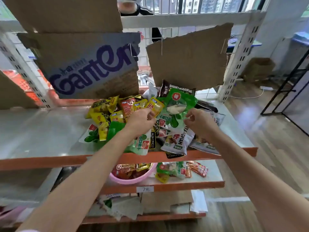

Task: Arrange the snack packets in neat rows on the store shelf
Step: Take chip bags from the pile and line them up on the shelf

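Observation:
A heap of snack packets (117,113), yellow, red, green and white, lies in the middle of the pale store shelf (41,134). A large green packet (177,104) with a red round label stands tilted up above the heap. My left hand (142,121) pinches its lower left edge and my right hand (199,121) pinches its lower right edge. White packets with black lettering (177,141) hang over the shelf's orange front edge below my hands.
Cardboard sheets (189,57) and a printed carton (90,67) hang behind the heap. The shelf below carries a pink bowl (133,180) of packets and loose packets (182,169). A person (133,7) stands behind the rack. Wooden floor lies to the right.

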Tool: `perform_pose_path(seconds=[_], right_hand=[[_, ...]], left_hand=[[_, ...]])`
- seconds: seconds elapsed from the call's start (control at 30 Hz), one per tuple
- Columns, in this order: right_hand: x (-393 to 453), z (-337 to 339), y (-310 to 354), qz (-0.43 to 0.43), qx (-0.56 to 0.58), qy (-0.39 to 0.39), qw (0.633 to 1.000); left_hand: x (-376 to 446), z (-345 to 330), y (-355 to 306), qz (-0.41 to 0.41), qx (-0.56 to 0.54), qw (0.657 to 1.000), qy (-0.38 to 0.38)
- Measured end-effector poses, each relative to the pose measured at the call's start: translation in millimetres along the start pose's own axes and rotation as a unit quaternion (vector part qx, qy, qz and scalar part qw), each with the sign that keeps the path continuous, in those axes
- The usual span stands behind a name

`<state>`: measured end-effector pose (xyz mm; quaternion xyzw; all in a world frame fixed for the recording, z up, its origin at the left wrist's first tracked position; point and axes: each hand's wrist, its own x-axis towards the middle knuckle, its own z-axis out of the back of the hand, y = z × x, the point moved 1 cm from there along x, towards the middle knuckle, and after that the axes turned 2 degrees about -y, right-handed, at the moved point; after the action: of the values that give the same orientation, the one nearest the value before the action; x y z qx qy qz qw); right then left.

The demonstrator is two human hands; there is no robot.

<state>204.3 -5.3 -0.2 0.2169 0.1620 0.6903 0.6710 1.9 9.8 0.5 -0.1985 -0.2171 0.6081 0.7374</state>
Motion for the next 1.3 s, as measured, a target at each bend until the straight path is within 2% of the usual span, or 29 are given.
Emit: perform_pose_path(seconds=[0.2,0.37,0.5,0.7,0.83,0.9,1.0,1.13,1.23,1.3], right_hand=[[27.4,-9.4,-24.5,-0.105,-0.022,0.002,0.994],[51.3,-23.0,-21.9,-0.146,-0.057,-0.02,0.988],[57.6,-34.7,-12.1,-0.136,-0.077,-0.037,0.987],[69.6,-35.2,-20.2,-0.15,0.008,-0.043,0.988],[70.4,-21.3,-28.0,-0.111,0.026,-0.012,0.993],[65.2,-9.2,-34.2,-0.096,0.029,-0.02,0.995],[52.3,8.3,-53.5,-0.098,0.019,-0.025,0.995],[35.8,13.0,-95.7,-0.151,-0.008,-0.004,0.989],[26.0,8.1,-116.1,-0.216,0.047,0.011,0.975],[19.7,2.5,-120.3,-0.252,0.107,0.047,0.961]], left_hand=[[48.5,-35.6,-15.2,-0.011,0.03,0.997,0.075],[74.3,-43.5,6.0,0.014,0.137,0.991,0.008],[77.5,-40.2,24.2,-0.008,0.116,0.993,0.009],[70.9,-36.7,17.3,-0.005,0.092,0.995,0.035],[57.8,-42.6,-5.8,-0.034,0.03,0.999,-0.025],[46.8,-49.6,-26.3,-0.059,0.015,0.998,0.017],[31.7,-69.7,-50.2,-0.076,0.072,0.99,0.096],[23.9,-92.4,-57.6,-0.072,0.172,0.981,0.047],[21.9,-98.9,-52.2,-0.046,0.214,0.975,0.027],[17.1,-101.6,-44.6,0.012,0.221,0.975,0.027]])
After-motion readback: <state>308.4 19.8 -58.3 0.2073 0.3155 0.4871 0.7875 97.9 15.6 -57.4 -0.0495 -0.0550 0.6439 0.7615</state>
